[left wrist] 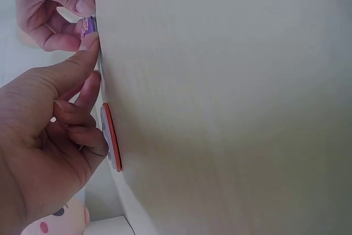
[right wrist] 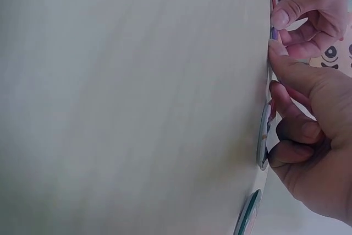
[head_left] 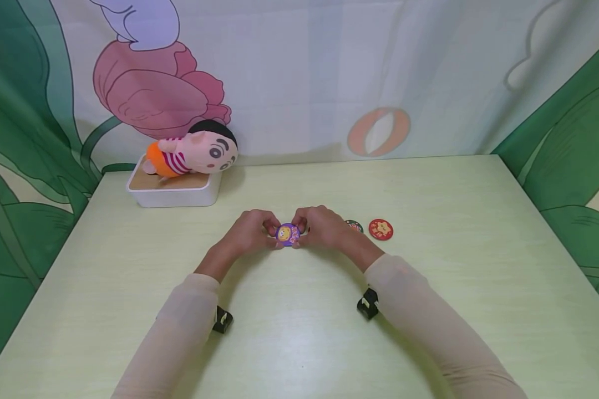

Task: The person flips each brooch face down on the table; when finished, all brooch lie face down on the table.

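Note:
A small round purple disc (head_left: 288, 235) with a yellow cartoon animal and lettering lies near the middle of the table, its edge purple in the left wrist view. My left hand (head_left: 252, 231) pinches it at the left side, thumb nearest me. From the opposite side my right hand (head_left: 324, 228) pinches the right edge. Beneath my left hand's curled fingers, the left wrist view shows a red-edged disc (left wrist: 111, 137), hidden in the head view. Another disc (right wrist: 264, 138) sits under my right hand's curled fingers, visible in the right wrist view.
A red disc (head_left: 381, 229) lies right of my right wrist, beside a dark green disc (head_left: 353, 225) partly covered by that wrist. At the back left, a plush doll (head_left: 194, 152) lies on a white box (head_left: 174, 198). A printed curtain (head_left: 289, 83) hangs behind the table.

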A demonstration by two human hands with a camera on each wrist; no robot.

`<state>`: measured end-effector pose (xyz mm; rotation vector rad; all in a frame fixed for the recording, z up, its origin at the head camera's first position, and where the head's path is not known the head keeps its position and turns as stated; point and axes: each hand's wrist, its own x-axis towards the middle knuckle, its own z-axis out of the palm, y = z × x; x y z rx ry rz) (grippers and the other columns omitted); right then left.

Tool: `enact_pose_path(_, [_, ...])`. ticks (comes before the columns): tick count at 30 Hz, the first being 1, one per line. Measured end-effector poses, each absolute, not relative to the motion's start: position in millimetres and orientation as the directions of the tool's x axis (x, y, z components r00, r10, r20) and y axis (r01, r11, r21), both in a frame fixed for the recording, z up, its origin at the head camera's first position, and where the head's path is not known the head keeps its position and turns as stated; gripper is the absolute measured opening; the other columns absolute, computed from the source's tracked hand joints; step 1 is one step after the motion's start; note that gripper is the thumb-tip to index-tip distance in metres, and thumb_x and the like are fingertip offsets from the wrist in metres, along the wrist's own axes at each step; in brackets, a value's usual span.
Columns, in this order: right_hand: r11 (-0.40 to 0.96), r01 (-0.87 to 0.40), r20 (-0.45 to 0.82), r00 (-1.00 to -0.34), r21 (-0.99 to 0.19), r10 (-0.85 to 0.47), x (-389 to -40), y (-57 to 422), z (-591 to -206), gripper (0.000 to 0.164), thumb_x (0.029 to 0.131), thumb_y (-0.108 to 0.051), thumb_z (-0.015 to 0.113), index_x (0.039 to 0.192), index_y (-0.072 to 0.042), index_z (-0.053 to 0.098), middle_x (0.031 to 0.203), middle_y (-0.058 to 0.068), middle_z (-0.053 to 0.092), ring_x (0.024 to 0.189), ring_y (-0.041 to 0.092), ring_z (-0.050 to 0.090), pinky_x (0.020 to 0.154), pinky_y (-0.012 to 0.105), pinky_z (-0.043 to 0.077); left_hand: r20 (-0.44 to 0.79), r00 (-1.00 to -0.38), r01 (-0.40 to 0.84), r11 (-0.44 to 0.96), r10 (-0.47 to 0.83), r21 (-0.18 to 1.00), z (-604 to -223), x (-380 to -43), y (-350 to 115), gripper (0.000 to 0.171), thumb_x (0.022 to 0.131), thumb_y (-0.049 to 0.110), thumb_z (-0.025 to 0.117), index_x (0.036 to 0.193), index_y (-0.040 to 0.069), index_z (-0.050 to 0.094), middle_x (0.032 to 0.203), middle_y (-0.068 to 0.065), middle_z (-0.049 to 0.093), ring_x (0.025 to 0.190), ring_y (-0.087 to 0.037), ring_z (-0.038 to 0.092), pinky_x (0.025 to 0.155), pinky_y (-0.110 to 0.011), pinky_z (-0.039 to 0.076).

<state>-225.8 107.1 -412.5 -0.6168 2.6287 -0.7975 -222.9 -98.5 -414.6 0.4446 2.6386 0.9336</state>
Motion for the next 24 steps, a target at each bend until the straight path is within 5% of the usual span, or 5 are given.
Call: enact_pose_path(24, [0.709,-0.346,-0.119,-0.848,-0.614,-0.517,-222.3,106.7,-415.4,0.034,0.084,-0.015,0.083,0.114,-0.009,0.067,0.093,0.003,0.071,0.084,0.016,0.062,0.078,0.026,0.048,-0.168,-0.909,0.173,0.713,0.381,0.679,-412.4,-219.9,-99.1,0.032,0.077,0.007,0.087,0.102,0.004,0.068,0.093,-0.011,0.072,0.089,-0.022,0.061,0.088,-0.034,0.047])
